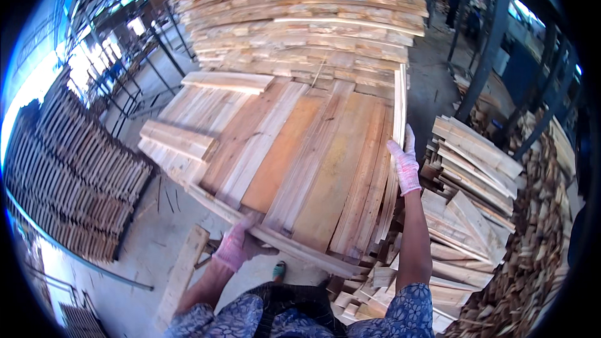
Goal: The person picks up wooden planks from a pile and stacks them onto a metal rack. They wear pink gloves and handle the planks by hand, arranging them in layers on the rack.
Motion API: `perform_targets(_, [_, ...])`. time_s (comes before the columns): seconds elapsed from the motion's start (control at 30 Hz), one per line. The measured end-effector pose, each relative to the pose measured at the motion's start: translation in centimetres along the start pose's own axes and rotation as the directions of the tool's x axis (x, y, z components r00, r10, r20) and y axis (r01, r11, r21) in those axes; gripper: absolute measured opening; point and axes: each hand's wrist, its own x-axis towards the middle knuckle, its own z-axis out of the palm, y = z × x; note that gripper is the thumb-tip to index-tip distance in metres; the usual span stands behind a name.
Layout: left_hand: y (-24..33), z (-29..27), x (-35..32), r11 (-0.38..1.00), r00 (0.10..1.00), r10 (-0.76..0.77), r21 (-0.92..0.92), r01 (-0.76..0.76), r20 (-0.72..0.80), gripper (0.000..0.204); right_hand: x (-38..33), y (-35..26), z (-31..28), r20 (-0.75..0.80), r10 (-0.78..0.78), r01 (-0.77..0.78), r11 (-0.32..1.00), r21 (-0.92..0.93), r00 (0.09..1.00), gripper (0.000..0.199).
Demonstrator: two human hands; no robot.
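Boards of differing brown shades lie side by side as a flat wooden layer [300,156] in front of me. Along its near edge runs a long wooden strip [313,255]. My left hand [236,247], in a pink-and-white knit glove, grips this strip, fingers over it and thumb stretched to the right below. At the right edge, a narrow wooden plank [400,97] stretches away from me. My right hand [407,164], gloved alike, holds it with the thumb on its inner side and the fingers along its outer side.
Two short boards [177,139] [228,81] rest on the layer's left part. Behind rises a tall lumber stack [300,19]. Loose offcuts [463,225] heap up at the right, near a steel post [488,44]. Stacked slats [75,169] stand left; a leaning board [181,272] is near my left forearm.
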Motion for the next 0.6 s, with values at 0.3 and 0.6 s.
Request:
perform_targets(0.3, [-3.3, -2.7, -3.0, 0.985, 0.989, 0.147, -0.088, -0.149, -0.033, 0.073, -8.0, -3.9, -8.9, -0.193, 0.071, -0.077, 0.997, -0.022, 0.979, 0.078])
perform_targets(0.6, [-1.8, -4.8, -2.7, 0.95, 0.933, 0.297, 0.165, -0.266, -0.202, 0.077, -5.4, -2.9, 1.7, 0.016, 0.031, -0.033, 0.99, 0.136, 0.999, 0.082])
